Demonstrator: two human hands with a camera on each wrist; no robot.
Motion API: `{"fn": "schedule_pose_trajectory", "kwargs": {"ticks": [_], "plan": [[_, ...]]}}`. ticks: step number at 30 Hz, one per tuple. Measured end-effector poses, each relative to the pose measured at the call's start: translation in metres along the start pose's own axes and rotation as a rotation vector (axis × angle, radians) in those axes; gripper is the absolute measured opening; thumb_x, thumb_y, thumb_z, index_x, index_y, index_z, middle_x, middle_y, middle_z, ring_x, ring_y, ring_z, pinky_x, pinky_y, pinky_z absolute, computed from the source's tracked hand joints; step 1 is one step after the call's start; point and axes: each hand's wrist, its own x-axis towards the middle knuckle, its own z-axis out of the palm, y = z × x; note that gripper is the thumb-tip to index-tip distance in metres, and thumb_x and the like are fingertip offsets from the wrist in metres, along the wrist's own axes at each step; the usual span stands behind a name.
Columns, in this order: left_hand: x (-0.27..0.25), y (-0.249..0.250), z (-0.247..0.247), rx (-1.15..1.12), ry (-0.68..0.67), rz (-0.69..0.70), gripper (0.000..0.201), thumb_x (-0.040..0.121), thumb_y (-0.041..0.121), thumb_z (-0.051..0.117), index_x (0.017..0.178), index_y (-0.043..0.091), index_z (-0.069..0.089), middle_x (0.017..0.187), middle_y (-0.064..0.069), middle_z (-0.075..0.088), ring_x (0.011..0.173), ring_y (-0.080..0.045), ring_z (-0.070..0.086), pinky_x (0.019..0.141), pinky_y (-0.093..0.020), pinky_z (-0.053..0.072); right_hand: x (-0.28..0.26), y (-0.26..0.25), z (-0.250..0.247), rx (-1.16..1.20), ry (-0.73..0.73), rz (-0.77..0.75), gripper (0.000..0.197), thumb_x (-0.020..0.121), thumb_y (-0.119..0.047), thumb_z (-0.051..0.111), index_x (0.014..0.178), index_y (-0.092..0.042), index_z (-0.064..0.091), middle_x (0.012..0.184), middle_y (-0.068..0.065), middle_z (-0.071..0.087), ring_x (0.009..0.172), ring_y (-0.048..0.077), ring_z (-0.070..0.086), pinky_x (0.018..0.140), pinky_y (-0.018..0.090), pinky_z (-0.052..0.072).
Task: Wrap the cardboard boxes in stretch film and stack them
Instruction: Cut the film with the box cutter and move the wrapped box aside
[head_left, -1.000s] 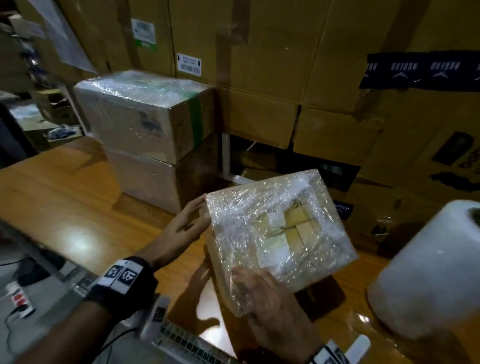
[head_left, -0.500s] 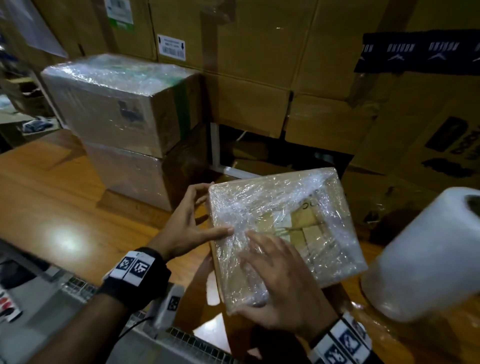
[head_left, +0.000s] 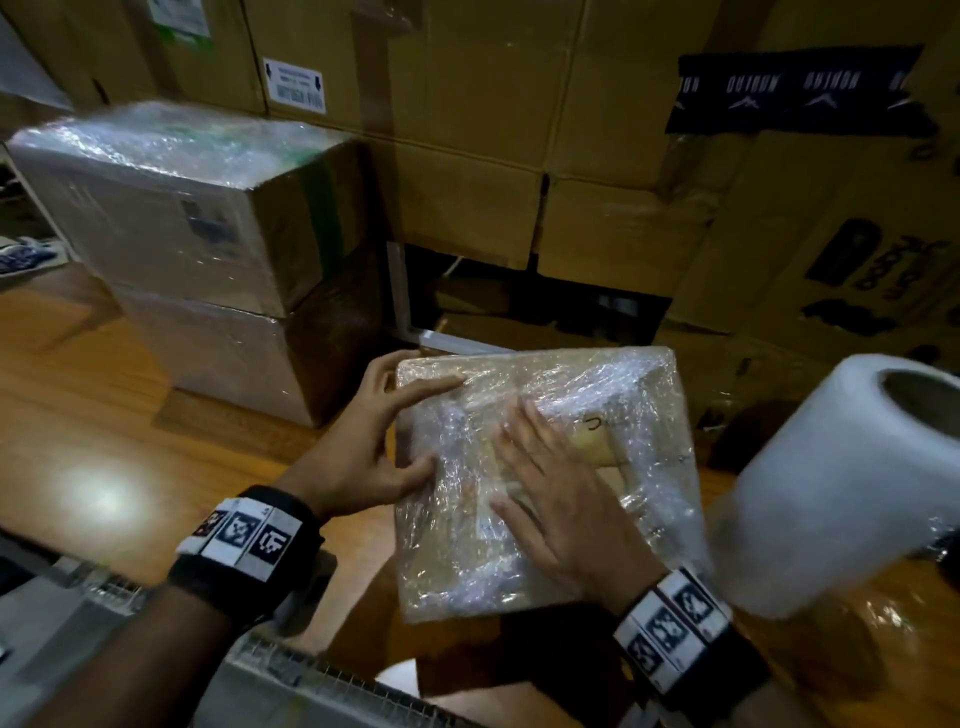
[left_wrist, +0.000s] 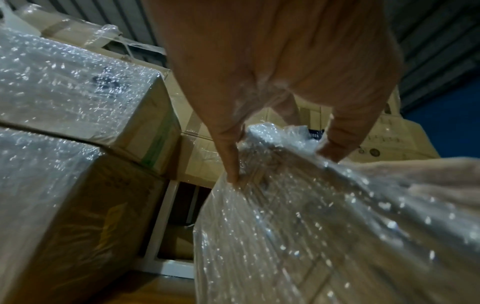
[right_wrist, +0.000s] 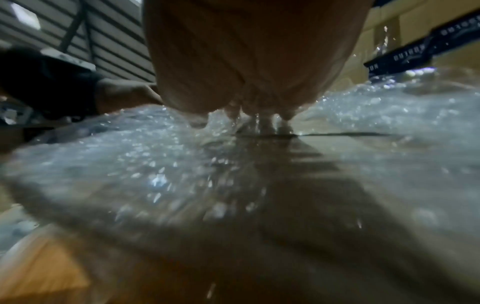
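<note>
Right hand (head_left: 558, 499) presses flat on the film-wrapped box (head_left: 639, 415) with illegible handwriting, while left hand (head_left: 363, 447) grips its edge.

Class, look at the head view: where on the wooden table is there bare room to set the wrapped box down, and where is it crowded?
Bare table lies left of the left hand, before the two stacked wrapped boxes. It is crowded at the right, where the film roll stands beside the held box.

We are seeing open counter (head_left: 78, 415) lying at lower left; stacked wrapped boxes (head_left: 208, 249) are blocking upper left, the film roll (head_left: 841, 493) crowding the right edge.
</note>
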Motion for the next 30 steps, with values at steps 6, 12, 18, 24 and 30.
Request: {"fn": "schedule_pose_trajectory", "kwargs": {"ticks": [6,12,18,24,30], "plan": [[-0.009,0.010,0.021,0.117,0.048,-0.002,0.081,0.075,0.046,0.066,0.151,0.049,0.039,0.167,0.006,0.000,0.143,-0.002,0.013,0.111,-0.030,0.032,-0.008,0.023,-0.040,0.057,0.329,-0.019,0.047,0.103,-0.039,0.056,0.139,-0.010,0.061,0.138,0.008,0.063,0.129,0.016,0.055,0.108,0.048,0.047],[-0.020,0.019,0.036,0.145,0.120,0.038,0.074,0.075,0.039,0.053,0.148,0.028,0.049,0.170,-0.009,-0.007,0.132,-0.009,0.039,0.097,-0.037,0.047,-0.002,0.033,-0.030,-0.135,0.054,0.122,0.076,0.109,-0.053,0.026,0.165,-0.012,-0.005,0.172,0.005,-0.017,0.158,0.015,-0.018,0.130,0.044,-0.002],[-0.017,0.011,0.038,0.200,0.135,0.040,0.073,0.077,0.038,0.052,0.150,0.032,0.046,0.171,-0.003,-0.019,0.159,-0.017,-0.015,0.110,-0.057,0.041,-0.057,0.032,-0.040,0.174,0.222,-0.029,0.037,0.102,-0.029,0.057,0.137,-0.017,0.066,0.147,-0.004,0.059,0.132,0.012,0.057,0.100,0.040,0.056],[-0.023,0.017,0.038,0.294,0.129,0.143,0.070,0.080,0.033,0.055,0.148,0.015,0.052,0.173,-0.015,-0.005,0.160,-0.036,-0.003,0.116,-0.072,0.027,-0.001,0.065,-0.082,0.076,0.221,0.411,0.082,0.087,-0.066,0.053,0.161,-0.043,0.026,0.173,0.005,0.001,0.159,0.027,0.001,0.124,0.060,0.011],[-0.007,0.028,0.025,0.601,0.033,0.239,0.076,0.100,0.061,0.047,0.153,0.008,0.040,0.172,-0.005,0.018,0.160,-0.027,0.010,0.127,-0.060,0.012,-0.009,0.080,-0.060,0.281,0.223,0.350,0.071,0.090,-0.062,0.055,0.157,-0.050,0.033,0.169,-0.009,0.004,0.156,0.023,0.003,0.107,0.048,0.024]]}}
